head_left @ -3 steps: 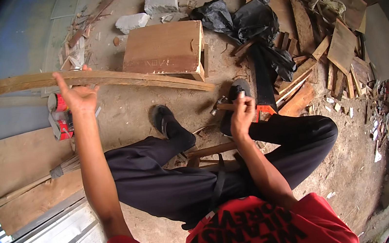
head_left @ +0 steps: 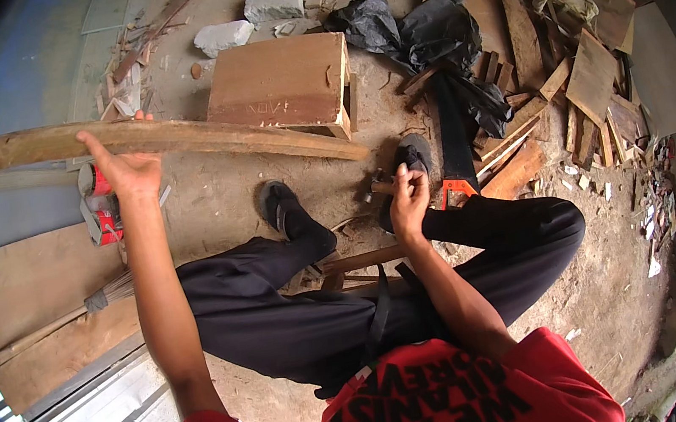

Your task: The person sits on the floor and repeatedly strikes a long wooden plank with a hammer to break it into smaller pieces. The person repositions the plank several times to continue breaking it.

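A long wooden plank (head_left: 217, 135) stretches from the far left toward the middle, raised before me. My left hand (head_left: 133, 175) grips it, palm up, with the thumb on the near side and the fingers passing beneath and behind. The plank's right end is at the near side of a low brown wooden box (head_left: 274, 83); whether they touch I cannot tell. Closed around the wooden handle of a hammer (head_left: 382, 185), my right hand (head_left: 410, 203) is above my right foot. The hammer's head points left and is partly blurred.
A handsaw with an orange handle (head_left: 459, 188) lies right of my right foot, beside a black plastic bag (head_left: 441, 31). Scrap wood (head_left: 590, 80) piles up at the right. Red cans (head_left: 104, 230) and a broom (head_left: 102, 298) are at the left; concrete chunks (head_left: 274, 1) lie behind the box.
The plank has tilted in my left hand, so more of its broad face shows, and has shifted slightly left. My right hand and the hammer have also moved a little left.
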`<state>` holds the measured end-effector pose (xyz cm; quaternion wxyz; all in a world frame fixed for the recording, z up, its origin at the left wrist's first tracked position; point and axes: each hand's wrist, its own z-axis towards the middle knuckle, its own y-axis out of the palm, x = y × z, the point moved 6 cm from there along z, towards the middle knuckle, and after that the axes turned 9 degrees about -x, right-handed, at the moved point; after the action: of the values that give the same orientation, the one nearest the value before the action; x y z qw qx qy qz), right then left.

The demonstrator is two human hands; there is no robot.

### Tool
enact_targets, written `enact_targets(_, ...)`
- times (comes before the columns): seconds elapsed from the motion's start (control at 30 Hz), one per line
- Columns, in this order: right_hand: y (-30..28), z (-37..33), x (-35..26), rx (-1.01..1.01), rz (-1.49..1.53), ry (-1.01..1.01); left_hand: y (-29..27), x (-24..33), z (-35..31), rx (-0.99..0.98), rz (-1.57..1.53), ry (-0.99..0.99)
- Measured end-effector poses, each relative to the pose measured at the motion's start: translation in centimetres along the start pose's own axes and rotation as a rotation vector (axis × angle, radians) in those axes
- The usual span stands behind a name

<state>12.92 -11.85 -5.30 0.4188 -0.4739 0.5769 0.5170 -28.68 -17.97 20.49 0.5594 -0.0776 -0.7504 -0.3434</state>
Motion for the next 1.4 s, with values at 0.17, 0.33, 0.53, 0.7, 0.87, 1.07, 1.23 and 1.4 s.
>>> enact_targets(0.17, 0.4, -3.2, -1.9, -0.306, -0.610, -0.273, 1.0, 0.1, -0.2, -0.057, -0.082, 0.085)
enact_targets(0.33, -2.7, -5.4, -0.9, -0.623, -0.772, 0.130, 1.9, -0.2, 0.6, -0.210, -0.058, 0.067)
enact_targets(0.53, -4.1, -5.7, 5.1, -0.734, -0.376, 0.891, 2.2, -0.4, 2.1, -0.305, -0.074, 0.049)
enact_targets(0.7, -3.8, -5.3, 7.1, -0.778, -0.231, 0.924, 3.0, 1.8, 0.5, 0.050, -0.001, 0.213)
enact_targets(0.87, -5.5, -5.7, 6.2, -0.858, -0.476, 0.854, 0.2, 7.7, -1.8, -0.235, -0.121, 0.202)
enact_targets(1.07, -5.3, -5.6, 4.3, -0.805, -0.477, 0.881, -5.7, 11.1, -1.5, -0.291, -0.362, 0.254)
enact_targets(1.23, -4.9, -5.6, 3.8, -0.743, -0.435, 0.893, -11.4, 4.3, 5.2, 0.059, -0.573, 0.190)
enact_targets(1.4, -5.0, -5.7, 2.0, -0.541, -0.088, 0.821, -15.6, -6.9, 8.8, 0.442, -0.535, 0.089)
